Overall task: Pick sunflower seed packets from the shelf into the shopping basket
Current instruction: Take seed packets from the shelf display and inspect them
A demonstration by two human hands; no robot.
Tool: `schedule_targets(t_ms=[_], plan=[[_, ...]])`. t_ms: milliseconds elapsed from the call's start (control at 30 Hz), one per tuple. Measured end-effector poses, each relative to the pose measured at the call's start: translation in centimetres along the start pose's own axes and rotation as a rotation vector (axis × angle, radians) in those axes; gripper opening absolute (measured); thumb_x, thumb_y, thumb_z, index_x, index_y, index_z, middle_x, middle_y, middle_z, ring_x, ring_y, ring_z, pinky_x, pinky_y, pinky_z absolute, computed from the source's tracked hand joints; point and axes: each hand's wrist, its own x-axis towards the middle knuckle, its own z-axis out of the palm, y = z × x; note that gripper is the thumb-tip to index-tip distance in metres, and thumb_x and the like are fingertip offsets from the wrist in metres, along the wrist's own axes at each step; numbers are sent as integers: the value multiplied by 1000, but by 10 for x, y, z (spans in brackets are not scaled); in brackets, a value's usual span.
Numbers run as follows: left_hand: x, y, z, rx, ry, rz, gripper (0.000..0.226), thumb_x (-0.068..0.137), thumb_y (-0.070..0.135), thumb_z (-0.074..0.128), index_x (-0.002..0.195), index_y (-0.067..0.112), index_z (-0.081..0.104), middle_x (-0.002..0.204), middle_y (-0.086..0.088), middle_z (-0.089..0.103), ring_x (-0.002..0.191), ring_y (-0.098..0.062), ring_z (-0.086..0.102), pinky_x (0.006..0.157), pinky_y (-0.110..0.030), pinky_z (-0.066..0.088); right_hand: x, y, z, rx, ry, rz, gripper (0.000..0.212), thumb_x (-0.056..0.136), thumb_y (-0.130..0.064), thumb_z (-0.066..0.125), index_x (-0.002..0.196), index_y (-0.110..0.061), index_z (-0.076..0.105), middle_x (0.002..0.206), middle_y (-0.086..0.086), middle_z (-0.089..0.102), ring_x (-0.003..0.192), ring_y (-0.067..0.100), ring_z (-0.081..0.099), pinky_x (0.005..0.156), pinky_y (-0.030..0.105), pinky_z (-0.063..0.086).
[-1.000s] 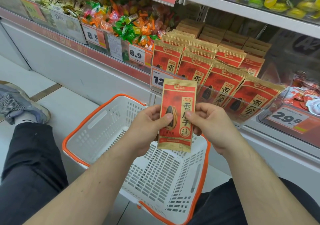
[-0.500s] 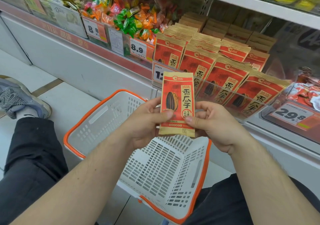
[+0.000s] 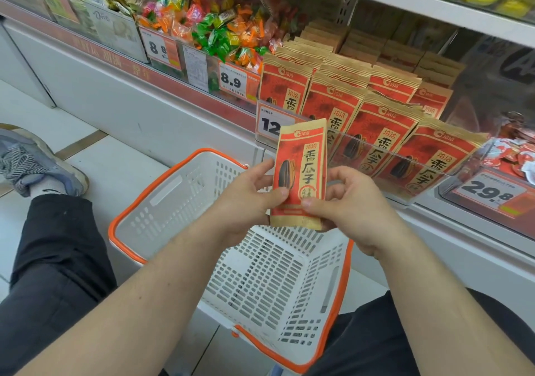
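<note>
Above basket (image 3: 185, 158) | both hands' fingers pinch packet (image 3: 299, 173) reading 洽洽 香瓜子 | tags 8.9, 29.8

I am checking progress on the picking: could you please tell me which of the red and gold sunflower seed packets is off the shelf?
The red and gold packet pinched upright between both hands, above the white basket; the others stand on the shelf.

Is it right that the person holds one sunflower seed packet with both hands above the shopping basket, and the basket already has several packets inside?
Not quite. The head view shows the shopping basket with nothing inside. The rest holds: the left hand and the right hand both pinch one sunflower seed packet above it.
</note>
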Motion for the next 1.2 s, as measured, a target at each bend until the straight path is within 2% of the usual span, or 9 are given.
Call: schedule_targets(t_ms=[167, 233, 300, 567, 667, 767, 1000, 1100, 1200], plan=[[-1, -6, 12, -6, -2, -52, 54, 73, 31, 77, 123, 18, 60, 108, -11, 69, 87, -28, 72, 72, -44, 60, -5, -1, 11, -204, -75, -64, 39, 76, -20, 84, 105, -23, 59, 78, 8, 70, 63, 27, 71, 58, 39, 60], [0, -9, 10, -9, -11, -52, 55, 71, 25, 78, 122, 17, 60, 104, -11, 67, 83, -27, 70, 68, -44, 59, -4, -2, 9, -178, -84, -71, 20, 89, -34, 69, 103, -21, 63, 76, 5, 70, 59, 25, 68, 60, 41, 59], [1, -12, 8, 17, -20, -53, 60, 69, 20, 78, 125, 23, 60, 109, -9, 66, 87, -23, 72, 72, -47, 60, -3, -3, 7, -109, -11, -81, 28, 98, -42, 53, 96, -17, 66, 75, 3, 68, 53, 22, 63, 55, 38, 55], [-1, -21, 10, 53, -153, -70, 73, 65, 11, 76, 134, 22, 55, 104, -4, 63, 81, -16, 67, 69, -38, 56, -1, -3, 11, -74, 142, -129, 26, 102, -19, 49, 82, -7, 60, 56, 3, 63, 43, 14, 56, 43, 28, 45], [-2, -23, 6, -32, -284, -100, 75, 64, 14, 79, 135, 14, 54, 110, -12, 60, 96, -25, 64, 67, -37, 54, -2, -5, 11, 121, 74, -72, 30, 103, -8, 44, 76, -6, 56, 53, 9, 63, 39, 15, 51, 39, 25, 40], [-2, -24, 4, -82, -358, -103, 75, 67, 17, 78, 136, 10, 52, 114, -16, 58, 108, -35, 57, 80, -48, 53, -3, -7, 10, 225, 33, -60, 33, 104, -7, 42, 73, -7, 54, 51, 8, 62, 37, 14, 48, 37, 23, 38], [0, -24, 6, -86, -332, -134, 71, 64, 19, 79, 131, 11, 54, 110, -15, 60, 105, -33, 58, 73, -44, 54, 0, -4, 12, 200, 50, -67, 29, 104, -10, 44, 79, -4, 58, 53, 8, 62, 38, 13, 49, 38, 24, 39], [0, -23, 7, -75, -217, -169, 73, 60, 20, 81, 128, 11, 56, 109, -17, 60, 106, -39, 59, 69, -44, 55, 1, -1, 12, 87, 83, -91, 27, 103, -18, 50, 86, 0, 61, 60, 8, 63, 43, 15, 53, 42, 26, 44], [1, -19, 6, -141, -78, -168, 50, 69, 15, 77, 116, 12, 61, 96, -14, 62, 96, -33, 59, 69, -48, 55, -1, 0, 8, -18, 33, -67, 30, 100, -25, 55, 81, -3, 61, 65, 8, 62, 49, 18, 57, 47, 29, 47]])
